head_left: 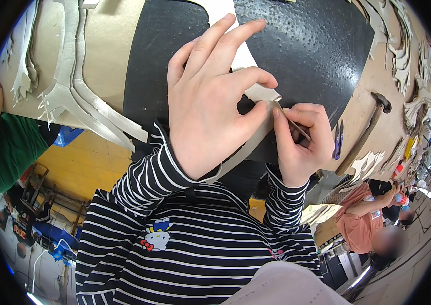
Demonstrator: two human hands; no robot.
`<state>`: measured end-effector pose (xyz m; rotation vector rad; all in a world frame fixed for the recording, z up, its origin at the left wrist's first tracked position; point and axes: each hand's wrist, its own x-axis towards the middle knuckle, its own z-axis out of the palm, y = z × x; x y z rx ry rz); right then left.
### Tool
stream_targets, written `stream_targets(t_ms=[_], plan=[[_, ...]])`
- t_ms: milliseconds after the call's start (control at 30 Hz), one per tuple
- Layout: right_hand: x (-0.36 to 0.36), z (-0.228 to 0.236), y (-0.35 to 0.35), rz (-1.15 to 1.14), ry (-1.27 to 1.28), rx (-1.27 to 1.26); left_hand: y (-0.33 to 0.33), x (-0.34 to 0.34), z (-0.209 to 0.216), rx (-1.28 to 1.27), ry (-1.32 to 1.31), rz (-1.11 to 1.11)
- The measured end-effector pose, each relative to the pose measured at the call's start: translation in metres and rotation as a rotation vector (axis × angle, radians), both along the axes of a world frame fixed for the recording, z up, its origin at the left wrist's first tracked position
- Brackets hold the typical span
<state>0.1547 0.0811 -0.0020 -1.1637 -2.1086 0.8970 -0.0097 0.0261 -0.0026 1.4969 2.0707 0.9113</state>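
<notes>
A: Head view. How is the left hand recorded?

B: The left hand (pixel 210 96) is held palm down over the black mat (pixel 317 56), with the outer fingers spread toward the far side. Thumb and forefinger are curved toward each other at the greyish strip (pixel 250 146); whether it is pinched cannot be told.

A: And the right hand?

B: In the right hand (pixel 304 137), a slim brownish piece (pixel 299 130) is gripped between thumb and bent fingers, held aslant, its far end beside the strip. Whether it is a tool cannot be told.

A: Position of the strip?

B: Between the hands; from there it is curved nearward and left, passing beside the left wrist. A white piece (pixel 243 58) is seen beyond, running to the far side. Whether the two are joined is hidden.

A: Surroundings?

B: On the right of the tan table (pixel 108 30), a hammer (pixel 361 137) is laid, head farther away, with a purple-handled tool (pixel 338 140) between it and the mat. On the left, long pale cut pieces (pixel 65 76) are layered.
</notes>
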Motion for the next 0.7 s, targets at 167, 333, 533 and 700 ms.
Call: stream_targets(t_ms=[167, 333, 533, 700], plan=[[-0.0003, 0.0001, 0.0003, -0.013, 0.002, -0.031, 0.0001, 0.0007, -0.0003, -0.003, 0.007, 0.004], [-0.0003, -0.0007, -0.0002, -0.034, 0.000, -0.049, -0.0001, 0.0007, -0.0002, 0.000, 0.003, 0.003], [-0.0010, -0.0028, 0.0016, -0.026, 0.029, -0.013, -0.0001, 0.0010, -0.0004, 0.000, -0.003, 0.005], [-0.0018, -0.0017, 0.0014, -0.018, 0.003, 0.014, 0.0011, 0.0026, -0.0014, 0.008, 0.012, 0.023]])
